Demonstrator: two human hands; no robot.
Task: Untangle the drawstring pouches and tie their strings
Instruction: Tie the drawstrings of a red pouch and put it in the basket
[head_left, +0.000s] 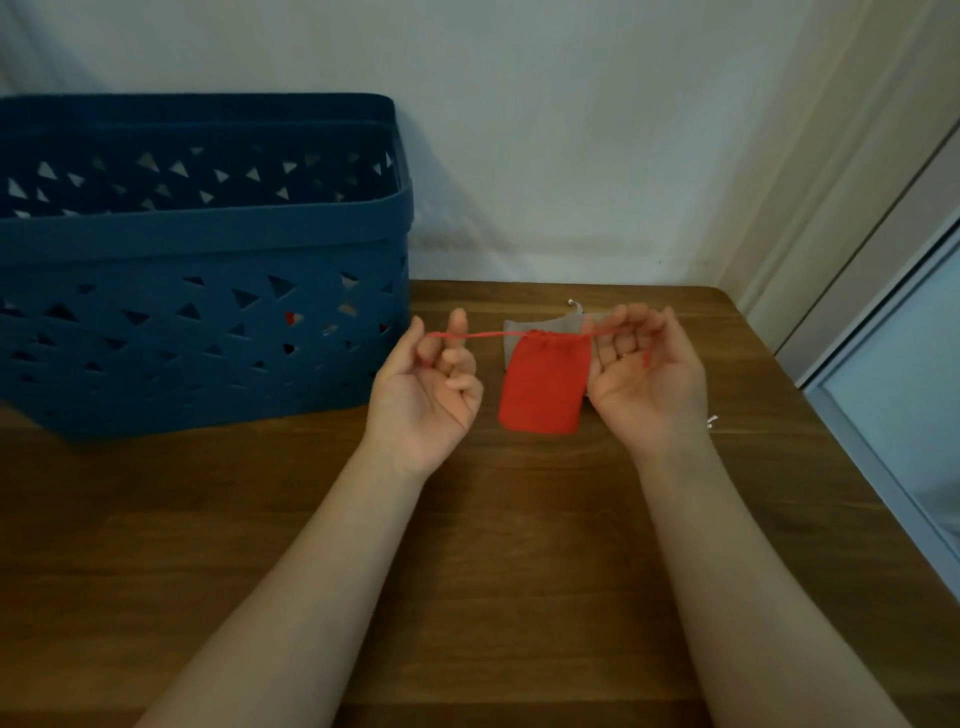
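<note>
A red pouch (543, 384) is held up just above the bench (493, 545), hung from its red drawstring (483, 335), which is pulled taut between both hands. At nine o'clock of the pouch, the string is pinched in the curled grip of the left hand (426, 387); at three o'clock it is held in the curled fingers of the right hand (644, 376). A grey pouch (535, 328) lies behind at twelve o'clock. A blue basket (202, 260) is seen at nine o'clock.

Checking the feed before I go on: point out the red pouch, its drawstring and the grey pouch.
red pouch (543, 387), head view, middle of its cloth body
drawstring (488, 335), head view, taut span between the hands
grey pouch (519, 328), head view, corner behind the red one
</note>
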